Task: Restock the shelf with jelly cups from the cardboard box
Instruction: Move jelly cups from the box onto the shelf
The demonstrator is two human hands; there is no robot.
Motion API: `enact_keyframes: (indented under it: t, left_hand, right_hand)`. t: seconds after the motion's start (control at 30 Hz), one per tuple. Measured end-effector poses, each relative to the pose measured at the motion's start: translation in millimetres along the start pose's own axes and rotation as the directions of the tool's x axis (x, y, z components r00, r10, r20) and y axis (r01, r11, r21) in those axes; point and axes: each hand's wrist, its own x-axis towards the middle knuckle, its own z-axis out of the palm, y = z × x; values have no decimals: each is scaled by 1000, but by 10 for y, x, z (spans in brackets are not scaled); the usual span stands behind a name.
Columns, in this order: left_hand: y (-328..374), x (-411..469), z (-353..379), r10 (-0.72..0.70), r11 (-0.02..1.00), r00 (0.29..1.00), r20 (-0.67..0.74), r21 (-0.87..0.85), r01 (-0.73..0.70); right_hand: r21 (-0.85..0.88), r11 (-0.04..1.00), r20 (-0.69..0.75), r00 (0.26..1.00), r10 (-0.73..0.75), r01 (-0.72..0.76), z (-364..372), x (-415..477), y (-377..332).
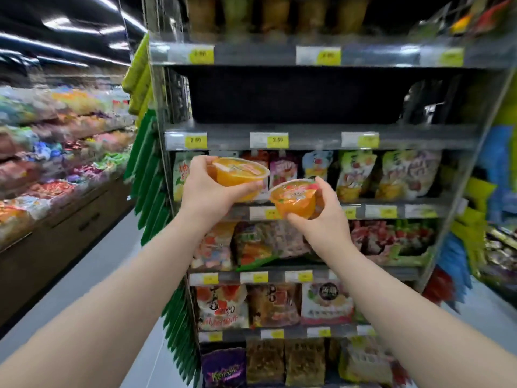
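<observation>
My left hand (205, 189) grips an orange jelly cup (237, 175), thumb on its far rim and fingers curled under it. My right hand (321, 211) grips a second orange jelly cup (293, 200), tilted with its printed lid toward me. Both cups are raised in front of the snack-bag row, just below a dark shelf bay (293, 99) whose front ledge (307, 140) carries yellow price tags. The cardboard box is out of view.
The shelf unit holds rows of snack bags (363, 175) below the bay and tall jars (274, 12) above it. Green packets (151, 175) hang along its left side. A candy display counter (50, 177) runs along the aisle at left.
</observation>
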Motion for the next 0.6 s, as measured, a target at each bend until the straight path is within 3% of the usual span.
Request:
enact_keyframes:
  t: [0.3,0.6]
  left_hand:
    - [1136,55,550,159,984,980,-121,-59,-167]
    - [1653,521,923,296,948,943,-154,-72,-309]
  right_hand:
    - [37,961,-115,956,-269,275,-1216,361,-420]
    - [-31,910,-190,892,-411,413,-1597,1054,-530]
